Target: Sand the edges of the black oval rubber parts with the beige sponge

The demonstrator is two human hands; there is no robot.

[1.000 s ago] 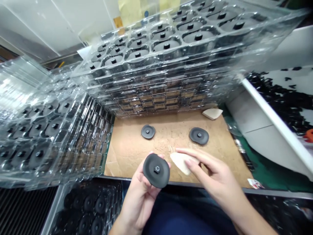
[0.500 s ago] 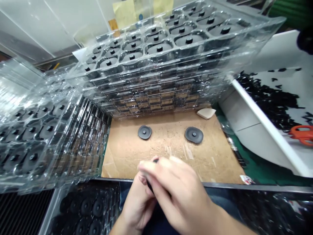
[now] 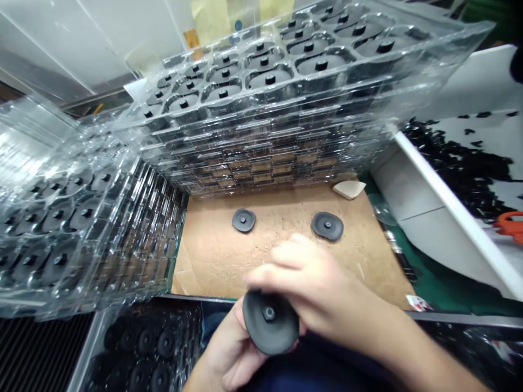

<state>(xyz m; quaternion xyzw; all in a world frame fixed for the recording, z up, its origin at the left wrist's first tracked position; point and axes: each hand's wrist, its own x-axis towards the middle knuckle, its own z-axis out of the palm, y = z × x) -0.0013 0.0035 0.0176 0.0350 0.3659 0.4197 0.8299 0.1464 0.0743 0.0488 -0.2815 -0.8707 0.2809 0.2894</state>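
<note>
My left hand (image 3: 235, 351) grips a black dished disc (image 3: 272, 332), rubber-like, with a small hexagonal stud at its centre. The disc is tilted so that its face shows, and most of the left fingers are hidden behind it. Over the disc's upper edge is my right hand (image 3: 310, 277), smeared by motion. Whether its fingers touch the disc or pinch anything is unclear. Two similar pieces lie apart on the cardboard sheet (image 3: 220, 256) beyond my hands: a left disc (image 3: 244, 220) and a right disc (image 3: 327, 225).
Stacked clear trays (image 3: 261, 125) of black discs rise behind the cardboard. Another tray stack (image 3: 134, 218) stands at left, and more trayed discs (image 3: 145, 340) sit below the edge. At right, a white bin (image 3: 449, 201) holds black scraps and orange scissors (image 3: 510, 224). A cream wedge (image 3: 350, 189) lies at the back.
The held disc has turned from mostly covered by both hands to face-on in my left hand. My right hand has shifted up and right, uncovering it. The view has moved slightly.
</note>
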